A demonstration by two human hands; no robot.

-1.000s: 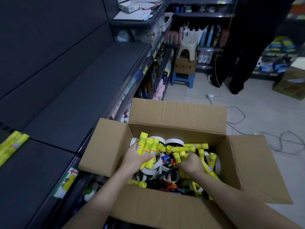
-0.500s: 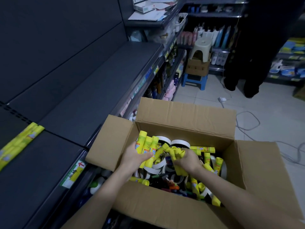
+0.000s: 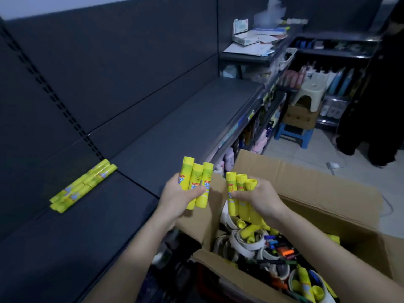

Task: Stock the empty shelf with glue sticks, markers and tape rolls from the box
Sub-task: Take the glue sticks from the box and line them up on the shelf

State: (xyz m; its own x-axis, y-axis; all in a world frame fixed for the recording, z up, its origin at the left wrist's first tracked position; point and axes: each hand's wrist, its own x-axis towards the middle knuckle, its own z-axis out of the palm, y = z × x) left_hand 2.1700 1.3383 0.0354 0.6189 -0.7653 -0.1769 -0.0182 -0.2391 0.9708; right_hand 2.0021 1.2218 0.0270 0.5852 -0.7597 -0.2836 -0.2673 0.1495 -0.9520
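Note:
My left hand grips three yellow glue sticks, held upright above the shelf's front edge. My right hand holds three more glue sticks upright over the open cardboard box. The box holds white tape rolls, coloured markers and more glue sticks. A small pile of glue sticks lies on the dark empty shelf to the left, against the back panel.
Lower shelves under the dark shelf carry bottles. A white stool sits on a carton atop a blue stool down the aisle. A person in dark clothing stands at the right. A cable lies on the floor.
Both hands have risen out of the box, each with a bunch of glue sticks. My view has swung left toward the shelf, showing the pile there.

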